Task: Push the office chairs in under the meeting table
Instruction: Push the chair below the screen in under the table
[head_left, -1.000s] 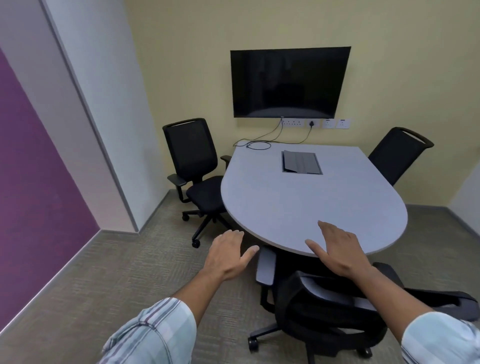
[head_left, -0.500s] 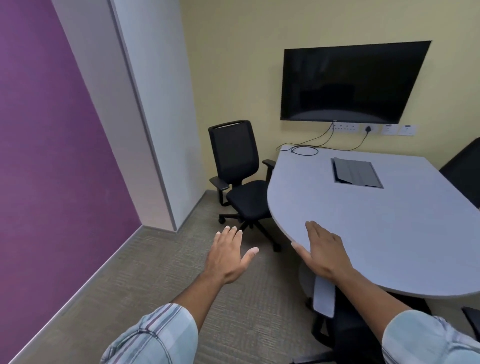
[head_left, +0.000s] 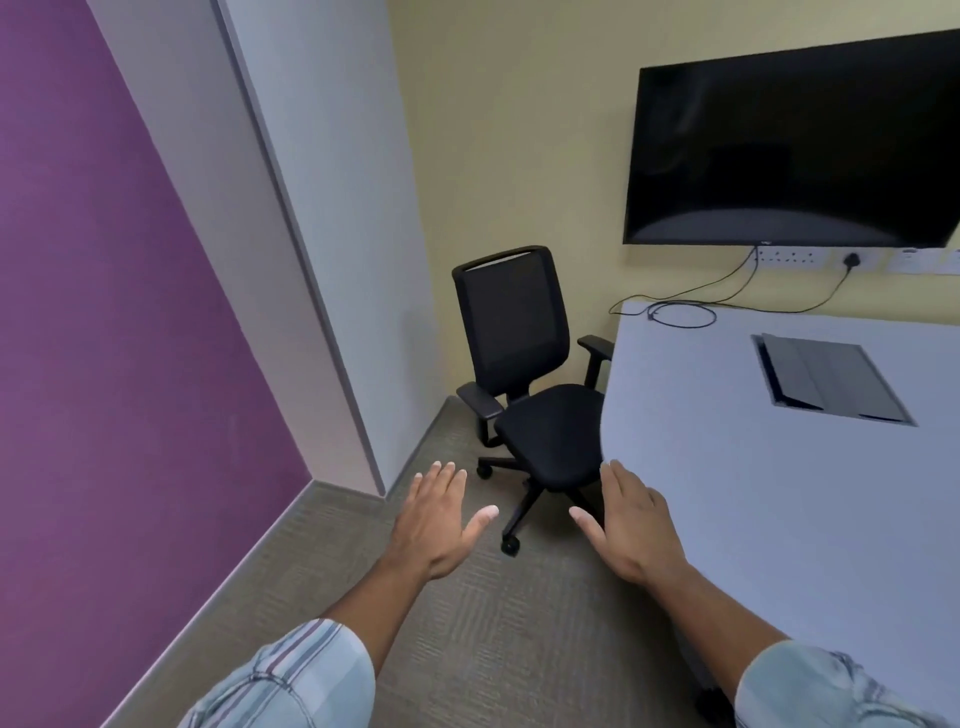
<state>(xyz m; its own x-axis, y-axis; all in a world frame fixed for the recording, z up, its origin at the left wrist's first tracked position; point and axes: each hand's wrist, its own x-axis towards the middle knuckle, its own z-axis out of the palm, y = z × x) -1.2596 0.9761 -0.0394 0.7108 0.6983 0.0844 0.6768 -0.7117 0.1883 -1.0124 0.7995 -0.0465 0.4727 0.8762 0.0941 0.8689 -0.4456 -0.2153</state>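
Screen (head_left: 795, 140): dark, mounted on yellow wall
Cable (head_left: 683, 315): looped beneath the screen
Side wall (head_left: 104, 312): purple
Floor (head_left: 493, 623): grey carpet

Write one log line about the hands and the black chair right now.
left hand: open, empty | right hand: open, empty | black chair: beside meeting table, seat partly under, untouched

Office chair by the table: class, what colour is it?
Black all over, office chair, seen best in the head view.

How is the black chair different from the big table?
The office chair is black and stands on wheeled legs; the meeting table is pale grey with a broad flat top. The chair rises taller, with an upright mesh back; the table spreads lower and wider. Both stand on the carpet, untouched by either hand.
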